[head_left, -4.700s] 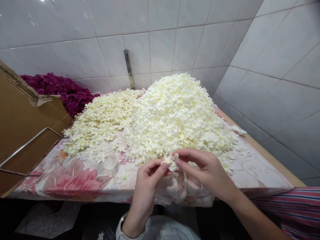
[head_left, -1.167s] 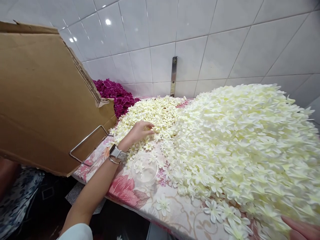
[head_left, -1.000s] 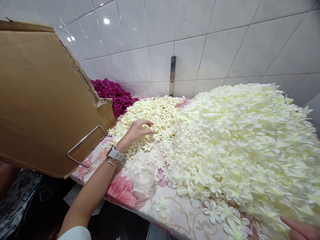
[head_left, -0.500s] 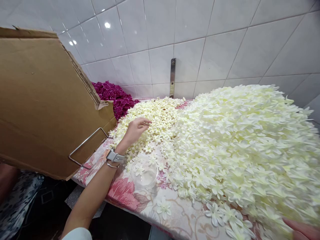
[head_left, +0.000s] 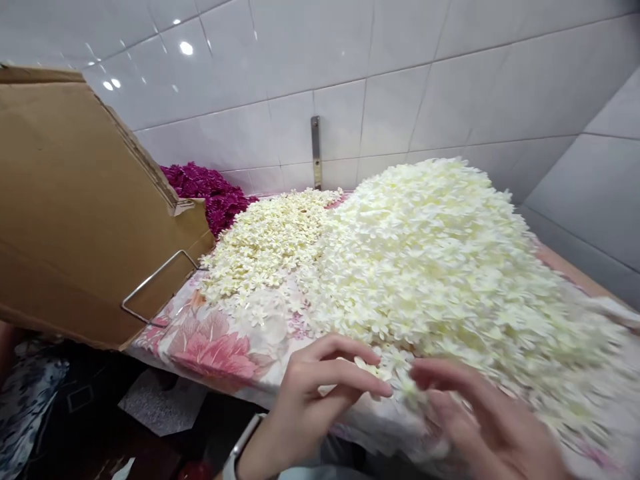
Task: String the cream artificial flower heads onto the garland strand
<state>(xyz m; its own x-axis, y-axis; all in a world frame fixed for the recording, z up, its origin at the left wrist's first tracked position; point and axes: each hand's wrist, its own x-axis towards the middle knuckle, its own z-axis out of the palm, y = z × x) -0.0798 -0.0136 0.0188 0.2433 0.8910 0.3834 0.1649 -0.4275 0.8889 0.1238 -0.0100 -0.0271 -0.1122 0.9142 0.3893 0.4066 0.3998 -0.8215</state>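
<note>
My left hand (head_left: 320, 393) is at the table's near edge, thumb and forefinger pinched on a small cream flower (head_left: 369, 367). My right hand (head_left: 475, 417) is beside it, fingertips almost touching the left fingers; it is smeared by motion and its grip is unclear. Both hands are at the foot of a tall heap of cream fabric flowers (head_left: 440, 253). A flatter pile of smaller cream flowers (head_left: 265, 240) lies to the left of the heap. A watch strap shows at my left wrist.
A large cardboard box (head_left: 75, 200) with a wire handle (head_left: 155, 280) overhangs the table's left side. Purple flowers (head_left: 210, 193) are piled at the back left. A clear plastic cup (head_left: 263, 317) sits on the floral tablecloth (head_left: 210, 347). Tiled walls close in behind and on the right.
My left hand has left the pile of smaller flowers and come back to the near edge with a flower. My right hand has moved in to meet it. The view has swung right.
</note>
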